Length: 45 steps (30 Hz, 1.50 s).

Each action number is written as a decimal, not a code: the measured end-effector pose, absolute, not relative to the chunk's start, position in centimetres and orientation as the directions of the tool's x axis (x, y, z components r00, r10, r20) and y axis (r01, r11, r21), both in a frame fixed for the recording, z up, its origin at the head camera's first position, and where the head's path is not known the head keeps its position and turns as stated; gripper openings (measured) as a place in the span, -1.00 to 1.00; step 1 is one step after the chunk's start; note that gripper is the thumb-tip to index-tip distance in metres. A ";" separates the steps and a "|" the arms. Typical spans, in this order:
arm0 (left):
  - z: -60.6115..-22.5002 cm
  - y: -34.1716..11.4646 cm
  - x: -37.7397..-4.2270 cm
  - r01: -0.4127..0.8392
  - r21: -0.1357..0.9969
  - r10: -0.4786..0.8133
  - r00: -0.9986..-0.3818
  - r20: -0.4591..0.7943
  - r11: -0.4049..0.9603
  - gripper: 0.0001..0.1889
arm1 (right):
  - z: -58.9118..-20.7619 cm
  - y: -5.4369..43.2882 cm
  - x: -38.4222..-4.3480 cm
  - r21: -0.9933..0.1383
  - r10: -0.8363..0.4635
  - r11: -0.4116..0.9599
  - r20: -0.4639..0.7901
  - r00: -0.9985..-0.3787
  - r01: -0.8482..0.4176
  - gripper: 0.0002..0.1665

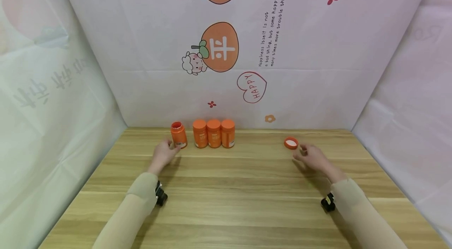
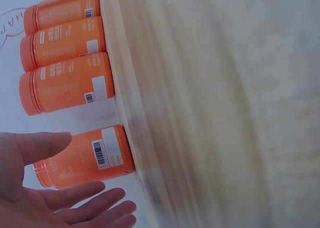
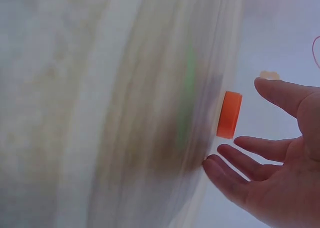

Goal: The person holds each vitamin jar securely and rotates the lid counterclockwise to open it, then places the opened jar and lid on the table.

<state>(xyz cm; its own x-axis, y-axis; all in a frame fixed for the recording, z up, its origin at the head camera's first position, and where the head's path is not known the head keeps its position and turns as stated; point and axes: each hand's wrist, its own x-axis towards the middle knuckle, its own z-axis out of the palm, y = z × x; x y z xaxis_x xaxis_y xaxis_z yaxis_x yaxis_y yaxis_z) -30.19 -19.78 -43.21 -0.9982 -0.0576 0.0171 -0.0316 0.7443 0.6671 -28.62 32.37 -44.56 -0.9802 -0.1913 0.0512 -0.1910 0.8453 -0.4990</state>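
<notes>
An orange bottle (image 1: 179,136) with its top off stands upright at the back left of the table. Beside it is my left hand (image 1: 165,153), thumb and fingers spread apart; in the left wrist view the hand (image 2: 55,188) has the bottle (image 2: 90,158) between thumb and fingers, though contact is unclear. On the right lies an orange cap (image 1: 291,143), its white inside facing up. Close to its right side is my right hand (image 1: 312,156). The right wrist view shows the fingers of that hand (image 3: 280,153) parted near the cap (image 3: 229,115), holding nothing.
Three capped orange bottles (image 1: 214,134) stand side by side, right of the uncapped one. The wooden table (image 1: 233,190) meets a white printed backdrop (image 1: 303,64) directly behind them. White sheets (image 1: 53,84) hang at both sides.
</notes>
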 end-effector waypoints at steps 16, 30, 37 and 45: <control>-43.5 -18.8 -29.1 0.021 0.661 0.018 -1.000 0.011 0.750 -0.41 | -44.4 30.6 -26.7 -0.366 -0.275 0.885 0.085 -0.958 -0.287 -0.30; -42.9 -16.8 -28.6 0.039 0.648 0.057 -0.998 -0.006 0.761 -0.38 | -44.0 28.1 -25.7 -0.339 -0.322 0.884 0.057 -0.945 -0.321 -0.33; -43.2 -16.0 -29.0 0.050 0.661 0.074 -0.997 -0.007 0.749 -0.38 | -43.9 27.1 -25.6 -0.354 -0.328 0.879 0.039 -0.944 -0.320 -0.33; -43.3 -15.4 -29.5 0.043 0.658 0.068 -0.998 -0.012 0.752 -0.38 | -43.9 25.9 -25.7 -0.371 -0.338 0.870 0.032 -0.941 -0.325 -0.36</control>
<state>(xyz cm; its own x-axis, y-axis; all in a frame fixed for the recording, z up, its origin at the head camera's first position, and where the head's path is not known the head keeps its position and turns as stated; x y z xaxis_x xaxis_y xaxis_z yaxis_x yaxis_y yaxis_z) -29.51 -15.36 -43.33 -0.9976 0.0677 -0.0124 0.0428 0.7517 0.6581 -25.68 25.92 -43.94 -0.9408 -0.3376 0.0316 -0.3247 0.8701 -0.3708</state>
